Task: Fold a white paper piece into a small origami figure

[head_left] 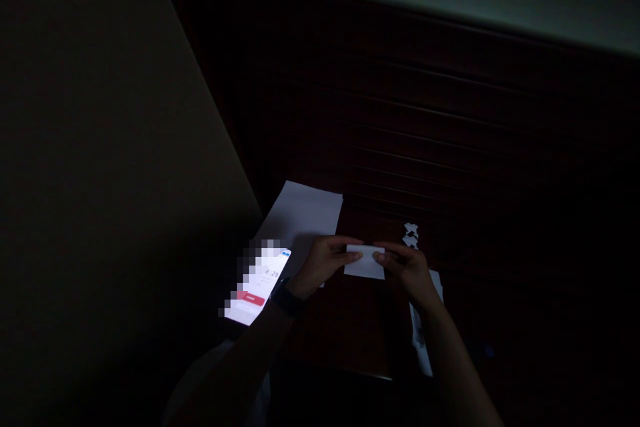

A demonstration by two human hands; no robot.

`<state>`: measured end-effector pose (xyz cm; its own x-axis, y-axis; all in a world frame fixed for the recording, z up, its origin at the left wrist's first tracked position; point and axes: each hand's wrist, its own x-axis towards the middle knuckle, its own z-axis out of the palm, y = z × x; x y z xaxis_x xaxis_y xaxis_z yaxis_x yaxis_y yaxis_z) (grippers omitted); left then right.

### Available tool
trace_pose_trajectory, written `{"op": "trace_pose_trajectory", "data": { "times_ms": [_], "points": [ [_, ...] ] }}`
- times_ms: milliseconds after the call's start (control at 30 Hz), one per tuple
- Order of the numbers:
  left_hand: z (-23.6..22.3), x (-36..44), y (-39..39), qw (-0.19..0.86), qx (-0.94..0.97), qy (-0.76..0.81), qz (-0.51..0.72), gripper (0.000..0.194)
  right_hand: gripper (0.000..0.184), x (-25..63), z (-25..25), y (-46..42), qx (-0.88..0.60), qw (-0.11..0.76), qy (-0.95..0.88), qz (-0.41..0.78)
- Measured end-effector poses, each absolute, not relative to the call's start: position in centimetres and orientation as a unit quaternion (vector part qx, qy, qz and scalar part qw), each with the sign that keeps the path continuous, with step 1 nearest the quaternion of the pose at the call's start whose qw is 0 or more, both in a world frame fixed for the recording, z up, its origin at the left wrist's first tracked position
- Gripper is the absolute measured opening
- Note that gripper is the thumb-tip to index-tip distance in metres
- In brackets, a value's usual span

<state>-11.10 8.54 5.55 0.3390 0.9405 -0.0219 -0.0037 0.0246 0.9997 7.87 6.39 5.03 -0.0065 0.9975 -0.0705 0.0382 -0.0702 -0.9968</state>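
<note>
Between my two hands is a small white piece of paper (365, 265), held over the dark table. My left hand (327, 260) pinches its left top corner, thumb on the near face and fingers behind. On the right top corner my right hand (404, 267) grips it the same way. The paper's top edge looks folded, though the dim light hides detail. A dark band circles my left wrist. Beside that wrist glows a phone screen (260, 287) with a red button. Larger white sheets (307, 210) lie beyond my left hand.
Small folded white paper pieces (411, 235) lie just past my right hand. A white strip-like item (423, 340) lies under my right forearm. The dark table (345, 340) ends at a near edge. A pale wall (125, 147) rises at left, dark slatted wood (400, 113) behind.
</note>
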Motion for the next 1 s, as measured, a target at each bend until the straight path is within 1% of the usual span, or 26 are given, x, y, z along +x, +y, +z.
{"op": "trace_pose_trajectory", "data": {
  "times_ms": [233, 400, 633, 867, 1000],
  "points": [
    [5.4, -11.0, 8.53, 0.607, 0.562, 0.39, 0.405, 0.037, 0.035, 7.79, 5.22, 6.34, -0.522, 0.47, -0.505, 0.502],
    [5.71, -10.95, 8.57, 0.597, 0.568, 0.399, 0.403, 0.034, 0.033, 7.57, 5.26, 6.31, -0.516, 0.467, -0.519, 0.496],
    [5.85, -11.07, 8.44, 0.619, 0.561, 0.386, 0.392, 0.035, 0.039, 7.84, 4.99, 6.38, -0.529, 0.446, -0.53, 0.49],
    [5.48, -11.42, 8.62, 0.625, 0.565, 0.378, 0.383, 0.031, 0.029, 8.04, 5.08, 6.33, -0.531, 0.445, -0.532, 0.486],
    [5.36, -11.45, 8.74, 0.624, 0.566, 0.386, 0.376, 0.029, 0.029, 8.23, 5.01, 6.34, -0.533, 0.438, -0.533, 0.49]
  ]
}}
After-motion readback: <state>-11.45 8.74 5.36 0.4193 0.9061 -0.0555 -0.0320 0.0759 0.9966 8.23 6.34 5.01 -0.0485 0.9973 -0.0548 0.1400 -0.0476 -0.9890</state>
